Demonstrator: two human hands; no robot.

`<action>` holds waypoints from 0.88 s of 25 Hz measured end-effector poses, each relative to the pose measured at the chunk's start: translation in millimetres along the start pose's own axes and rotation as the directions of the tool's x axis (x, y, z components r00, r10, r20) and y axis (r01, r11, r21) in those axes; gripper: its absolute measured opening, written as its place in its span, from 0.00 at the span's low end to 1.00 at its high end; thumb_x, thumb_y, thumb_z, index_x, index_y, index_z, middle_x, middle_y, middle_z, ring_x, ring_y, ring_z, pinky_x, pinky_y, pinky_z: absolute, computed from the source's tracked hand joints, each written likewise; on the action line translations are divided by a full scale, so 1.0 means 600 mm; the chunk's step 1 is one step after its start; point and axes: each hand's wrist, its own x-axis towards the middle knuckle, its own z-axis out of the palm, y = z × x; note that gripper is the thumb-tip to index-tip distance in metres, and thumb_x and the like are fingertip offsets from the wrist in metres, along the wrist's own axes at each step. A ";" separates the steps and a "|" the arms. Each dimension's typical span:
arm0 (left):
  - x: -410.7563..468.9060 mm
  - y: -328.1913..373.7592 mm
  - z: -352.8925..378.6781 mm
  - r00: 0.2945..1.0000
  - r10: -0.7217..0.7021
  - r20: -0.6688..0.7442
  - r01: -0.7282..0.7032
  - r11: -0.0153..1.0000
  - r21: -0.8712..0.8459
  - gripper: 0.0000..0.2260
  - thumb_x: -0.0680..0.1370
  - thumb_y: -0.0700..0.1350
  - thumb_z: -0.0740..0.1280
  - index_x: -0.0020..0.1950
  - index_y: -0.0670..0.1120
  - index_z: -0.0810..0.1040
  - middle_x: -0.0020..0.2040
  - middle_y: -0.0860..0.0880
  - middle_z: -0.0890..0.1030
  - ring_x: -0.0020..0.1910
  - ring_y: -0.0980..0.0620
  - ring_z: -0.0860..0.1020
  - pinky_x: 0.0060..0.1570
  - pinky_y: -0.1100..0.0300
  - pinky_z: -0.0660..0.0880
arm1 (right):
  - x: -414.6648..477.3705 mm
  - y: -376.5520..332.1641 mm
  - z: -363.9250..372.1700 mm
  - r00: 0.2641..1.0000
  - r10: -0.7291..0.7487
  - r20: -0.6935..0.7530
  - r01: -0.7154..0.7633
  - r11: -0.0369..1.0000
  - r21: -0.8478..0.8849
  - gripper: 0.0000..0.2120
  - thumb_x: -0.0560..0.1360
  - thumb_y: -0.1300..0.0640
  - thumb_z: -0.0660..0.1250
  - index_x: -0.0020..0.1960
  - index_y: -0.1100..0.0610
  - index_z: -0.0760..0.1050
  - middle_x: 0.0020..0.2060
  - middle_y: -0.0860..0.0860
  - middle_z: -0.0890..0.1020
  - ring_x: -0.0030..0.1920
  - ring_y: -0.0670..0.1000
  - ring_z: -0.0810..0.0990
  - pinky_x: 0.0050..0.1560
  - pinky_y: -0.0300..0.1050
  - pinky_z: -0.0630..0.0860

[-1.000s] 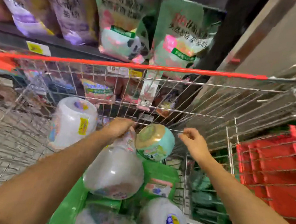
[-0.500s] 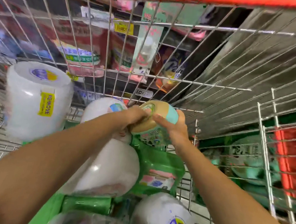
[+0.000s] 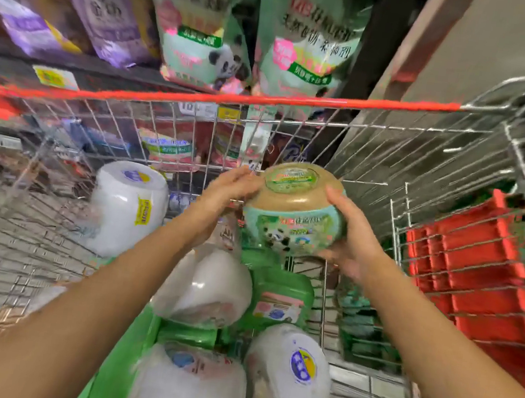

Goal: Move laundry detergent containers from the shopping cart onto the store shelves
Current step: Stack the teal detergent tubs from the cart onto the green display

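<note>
From the head camera, both hands hold one round green tub (image 3: 292, 216) with a tan lid, above the inside of the wire cart (image 3: 393, 156). The left hand (image 3: 228, 191) presses its fingers against the left side of the lid, and the right hand (image 3: 346, 233) wraps around the right side and under the bottom, so the tub is clamped between the two hands. The tub is tilted, with the lid turned toward the camera, and it sits below the red front rail (image 3: 234, 98) of the cart.

Lower in the cart, under the tub, lie several white tubs in clear wrap (image 3: 206, 288) and a green bottle (image 3: 277, 301). One more white tub (image 3: 126, 207) stands to the left of the held tub, near the left wall of the cart. Behind the red rail, green refill bags (image 3: 198, 20) with a panda picture stand on the shelf (image 3: 13, 55). A red crate (image 3: 475, 270) is to the right of the cart, outside its wire wall.
</note>
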 end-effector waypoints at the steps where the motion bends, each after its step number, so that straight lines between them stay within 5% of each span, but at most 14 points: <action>1: -0.026 0.014 -0.005 0.998 0.057 0.037 -0.056 0.998 -0.028 0.26 0.75 0.40 0.67 0.73 0.48 0.66 0.63 0.53 0.77 0.50 0.62 0.78 0.43 0.68 0.73 | -0.029 -0.024 0.010 1.000 -0.013 0.007 0.013 1.000 0.004 0.36 0.60 0.36 0.71 0.65 0.49 0.73 0.55 0.52 0.84 0.52 0.56 0.84 0.56 0.65 0.77; 5: -0.114 0.060 -0.019 0.958 0.253 0.132 -0.222 0.952 -0.212 0.41 0.66 0.34 0.74 0.72 0.60 0.63 0.67 0.54 0.75 0.58 0.57 0.79 0.50 0.64 0.77 | -0.139 -0.092 0.055 0.988 -0.094 0.120 0.108 0.987 -0.118 0.24 0.65 0.31 0.62 0.57 0.40 0.79 0.53 0.49 0.85 0.54 0.51 0.84 0.55 0.54 0.80; 7: -0.158 0.070 -0.026 0.955 0.283 0.084 -0.254 0.932 -0.258 0.38 0.64 0.41 0.77 0.70 0.62 0.67 0.66 0.54 0.77 0.60 0.54 0.79 0.50 0.61 0.78 | -0.196 -0.105 0.076 0.962 -0.168 0.216 0.214 0.954 -0.209 0.17 0.70 0.30 0.54 0.47 0.30 0.79 0.46 0.40 0.86 0.47 0.40 0.84 0.41 0.36 0.80; 9: -0.199 0.069 -0.031 0.960 0.278 0.026 -0.260 0.924 -0.279 0.40 0.61 0.50 0.80 0.71 0.61 0.68 0.64 0.54 0.79 0.61 0.51 0.79 0.51 0.56 0.79 | -0.240 -0.103 0.088 0.935 -0.269 0.233 0.320 0.921 -0.222 0.18 0.73 0.32 0.55 0.53 0.34 0.79 0.49 0.41 0.85 0.47 0.39 0.84 0.41 0.30 0.78; 11: -0.231 0.071 -0.031 0.968 0.251 0.019 -0.239 0.939 -0.248 0.39 0.62 0.57 0.78 0.71 0.60 0.68 0.65 0.51 0.79 0.62 0.47 0.78 0.55 0.46 0.78 | -0.274 -0.091 0.089 0.902 -0.390 0.184 0.425 0.878 -0.220 0.27 0.72 0.37 0.64 0.68 0.45 0.67 0.59 0.46 0.79 0.55 0.44 0.81 0.52 0.36 0.78; 13: -0.260 0.078 -0.026 0.971 0.239 0.020 -0.231 0.955 -0.188 0.35 0.63 0.62 0.75 0.68 0.59 0.70 0.62 0.50 0.80 0.60 0.46 0.80 0.50 0.46 0.80 | -0.303 -0.074 0.084 0.884 -0.425 0.195 0.459 0.867 -0.192 0.34 0.69 0.46 0.71 0.70 0.49 0.60 0.61 0.49 0.76 0.59 0.48 0.79 0.60 0.42 0.76; 16: -0.307 0.098 -0.007 0.956 0.294 0.020 -0.289 0.948 -0.129 0.32 0.63 0.64 0.72 0.65 0.56 0.74 0.57 0.52 0.83 0.54 0.51 0.83 0.40 0.58 0.80 | -0.354 -0.053 0.074 0.868 -0.483 0.112 0.495 0.859 -0.127 0.32 0.68 0.51 0.75 0.68 0.51 0.66 0.59 0.52 0.80 0.57 0.52 0.81 0.55 0.46 0.79; 18: -0.339 0.110 0.016 0.948 0.312 0.058 -0.308 0.949 -0.063 0.32 0.65 0.65 0.71 0.66 0.54 0.74 0.57 0.51 0.83 0.54 0.52 0.82 0.46 0.54 0.81 | -0.393 -0.034 0.066 0.828 -0.561 0.012 0.561 0.826 -0.064 0.27 0.70 0.50 0.71 0.67 0.52 0.69 0.57 0.54 0.82 0.54 0.53 0.83 0.48 0.44 0.81; 20: -0.370 0.121 0.043 0.932 0.342 0.117 -0.342 0.939 -0.025 0.29 0.68 0.63 0.73 0.65 0.52 0.75 0.56 0.50 0.83 0.52 0.54 0.83 0.46 0.55 0.81 | -0.433 -0.013 0.052 0.793 -0.604 -0.083 0.603 0.797 -0.040 0.24 0.71 0.49 0.70 0.65 0.51 0.71 0.57 0.55 0.82 0.54 0.55 0.83 0.50 0.49 0.81; 22: -0.401 0.133 0.075 0.903 0.379 0.205 -0.378 0.925 -0.043 0.25 0.67 0.60 0.70 0.62 0.52 0.78 0.51 0.53 0.85 0.47 0.58 0.83 0.37 0.63 0.80 | -0.482 0.008 0.028 0.749 -0.634 -0.194 0.641 0.767 -0.029 0.23 0.71 0.48 0.70 0.64 0.50 0.72 0.58 0.55 0.82 0.56 0.56 0.83 0.55 0.54 0.80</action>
